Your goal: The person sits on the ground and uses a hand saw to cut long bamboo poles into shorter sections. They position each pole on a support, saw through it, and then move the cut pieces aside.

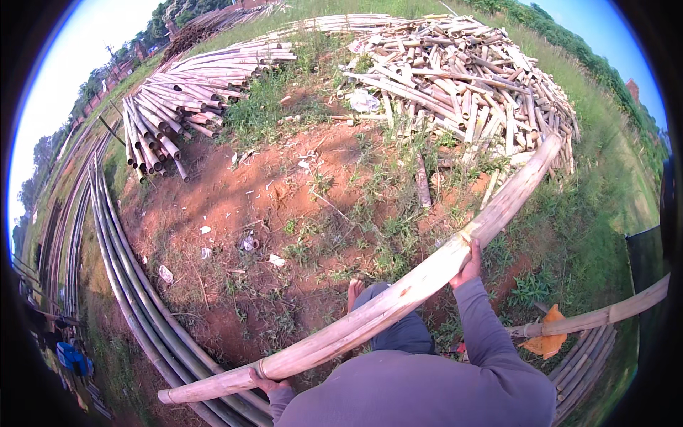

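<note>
A thick, pale bamboo pole [398, 288] slants across in front of my body, its near end low on the left and its far end raised at the right. My left hand [269, 383] grips it close to the lower end, beside a ring-like joint. Farther up, my right hand [467, 267] holds the pole from below and the side, next to another joint; part of its fingers is hidden behind the pole. Below the pole, one bent leg in dark trousers and a bare foot [355, 290] show.
Long green bamboo poles [135, 285] lie at the left. A stack of poles [153, 117] and a big heap of short bamboo pieces [462, 85] stand ahead. An orange cloth [548, 334] hangs on another pole [626, 307] at the right. Litter dots the red soil [235, 206].
</note>
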Demonstrator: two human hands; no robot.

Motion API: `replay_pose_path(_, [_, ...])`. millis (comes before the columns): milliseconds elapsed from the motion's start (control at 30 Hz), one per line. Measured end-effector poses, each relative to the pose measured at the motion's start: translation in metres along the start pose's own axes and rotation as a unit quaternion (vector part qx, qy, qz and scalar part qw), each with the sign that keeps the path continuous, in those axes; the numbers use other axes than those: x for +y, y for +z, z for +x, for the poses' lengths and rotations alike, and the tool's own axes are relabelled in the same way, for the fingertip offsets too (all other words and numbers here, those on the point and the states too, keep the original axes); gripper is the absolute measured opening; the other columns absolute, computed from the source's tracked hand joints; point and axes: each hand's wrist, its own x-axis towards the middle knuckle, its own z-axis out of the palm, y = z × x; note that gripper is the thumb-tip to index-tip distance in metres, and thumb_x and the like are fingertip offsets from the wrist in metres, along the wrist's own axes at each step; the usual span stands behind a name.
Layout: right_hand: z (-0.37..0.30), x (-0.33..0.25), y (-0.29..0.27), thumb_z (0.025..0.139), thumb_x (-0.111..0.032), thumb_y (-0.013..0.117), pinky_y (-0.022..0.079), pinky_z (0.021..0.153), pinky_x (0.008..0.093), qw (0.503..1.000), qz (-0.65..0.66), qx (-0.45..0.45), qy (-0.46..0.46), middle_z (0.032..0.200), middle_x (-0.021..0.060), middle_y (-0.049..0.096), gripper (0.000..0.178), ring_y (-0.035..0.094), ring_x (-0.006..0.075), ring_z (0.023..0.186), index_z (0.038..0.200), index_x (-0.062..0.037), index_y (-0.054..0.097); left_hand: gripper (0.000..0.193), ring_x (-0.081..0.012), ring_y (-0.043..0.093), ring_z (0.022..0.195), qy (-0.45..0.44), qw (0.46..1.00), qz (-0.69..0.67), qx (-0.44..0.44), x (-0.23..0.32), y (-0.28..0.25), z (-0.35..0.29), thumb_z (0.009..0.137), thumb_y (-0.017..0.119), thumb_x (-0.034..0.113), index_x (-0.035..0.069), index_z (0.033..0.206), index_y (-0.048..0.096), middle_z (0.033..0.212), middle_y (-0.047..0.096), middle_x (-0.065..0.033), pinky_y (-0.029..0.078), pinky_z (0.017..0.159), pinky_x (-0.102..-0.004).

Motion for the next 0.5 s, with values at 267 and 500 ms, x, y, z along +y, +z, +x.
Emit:
replay_pose_path(267, [0.114,0.059,0.069,0.097,-0.07,0.063,0.043,0.12,0.055,0.994,0.007,0.108,0.033,0.153,0.012,0.057,0.082,0.054,0.0346,0.14,0.156,-0.0138,0.051,0.078,-0.0342,0.068,0.119,0.062,0.986,0.153,0.02,0.047,0.225,0.096,0.089,0.068,0.072,0.016,0.143,0.058,0.131,0.07,-0.0108,0.054,0.106,-0.0575])
replay_pose_path(500, [0.186,0.057,0.173,0.097,-0.074,0.059,0.037,0.123,0.0639,0.982,0.064,0.158,0.081,0.163,0.0124,0.048,0.086,0.048,0.039,0.146,0.161,-0.0189,0.046,0.072,-0.033,0.068,0.117,0.067,0.979,0.191,-0.008,0.08,0.479,0.123,0.093,0.07,0.065,0.012,0.141,0.058,0.129,0.069,-0.0118,0.053,0.109,-0.0541])
